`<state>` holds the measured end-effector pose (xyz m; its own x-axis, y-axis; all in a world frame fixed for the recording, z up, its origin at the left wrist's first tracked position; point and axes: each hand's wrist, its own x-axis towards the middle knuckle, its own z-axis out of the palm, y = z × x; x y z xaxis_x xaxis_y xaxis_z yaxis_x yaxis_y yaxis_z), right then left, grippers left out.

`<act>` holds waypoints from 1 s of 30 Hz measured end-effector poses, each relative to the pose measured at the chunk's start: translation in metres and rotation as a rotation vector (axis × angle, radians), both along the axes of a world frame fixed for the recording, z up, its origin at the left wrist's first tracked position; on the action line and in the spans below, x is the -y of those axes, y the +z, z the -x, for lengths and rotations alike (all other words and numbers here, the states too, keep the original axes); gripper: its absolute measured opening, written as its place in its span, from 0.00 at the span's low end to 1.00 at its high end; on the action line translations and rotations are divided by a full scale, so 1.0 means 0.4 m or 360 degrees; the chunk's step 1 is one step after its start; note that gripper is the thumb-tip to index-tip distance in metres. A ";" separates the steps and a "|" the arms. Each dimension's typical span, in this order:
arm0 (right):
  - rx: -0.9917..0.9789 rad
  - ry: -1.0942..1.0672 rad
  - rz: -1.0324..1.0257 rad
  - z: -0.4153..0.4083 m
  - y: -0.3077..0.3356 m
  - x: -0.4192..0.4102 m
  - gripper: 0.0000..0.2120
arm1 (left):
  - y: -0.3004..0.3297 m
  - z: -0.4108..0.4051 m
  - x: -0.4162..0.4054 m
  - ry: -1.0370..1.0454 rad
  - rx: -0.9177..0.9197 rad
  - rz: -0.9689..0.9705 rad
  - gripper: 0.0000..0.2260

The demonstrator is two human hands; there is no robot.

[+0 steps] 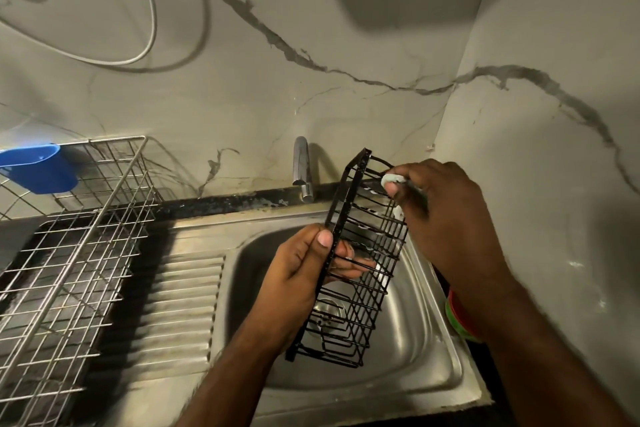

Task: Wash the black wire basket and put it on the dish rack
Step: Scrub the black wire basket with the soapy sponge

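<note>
Black wire forms the long, narrow basket (360,263), which is hanging tilted over the steel sink (429,333), its far end raised toward the wall and its near end dipping above the drain (327,317). The left hand (304,263) is gripping it about halfway along: the thumb is pressing on the solid black edge strip while the fingers are curling underneath and showing through the wires. The right hand (440,198) is closing around a small pale, soapy scrubbing pad (393,180) and pressing it against the wires at the basket's upper end; patches of white suds are clinging to a few bars there.

Behind the sink, a chrome tap (302,170) is standing at the foot of the marbled wall, just left of the basket's raised end. To the left of the sink bowl, the ribbed draining board (183,302) is sloping away, and beyond it a silver wire dish rack (74,253) is sitting on the dark counter, well apart from the basket. A blue plastic cup (38,168) is hooked on the rack's far corner. To the right of the sink, partly hidden by the right forearm, a round red and green object (459,317) is peeking out; what it is cannot be told. Above the rack, grey and dark cables (147,10) are looping across the wall.
</note>
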<state>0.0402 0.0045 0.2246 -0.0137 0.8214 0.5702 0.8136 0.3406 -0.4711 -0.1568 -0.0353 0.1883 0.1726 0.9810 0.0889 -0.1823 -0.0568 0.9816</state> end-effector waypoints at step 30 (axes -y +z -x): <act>-0.0262 0.0245 0.0185 0.081 -0.006 0.042 0.10 | 0.029 0.000 -0.041 -0.0028 -0.0081 0.0233 0.15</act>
<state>0.0077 -0.0122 0.2224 -0.0583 0.8771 0.4768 0.6653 0.3902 -0.6365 -0.1566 -0.0189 0.1999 0.1904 0.9796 -0.0642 -0.1320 0.0904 0.9871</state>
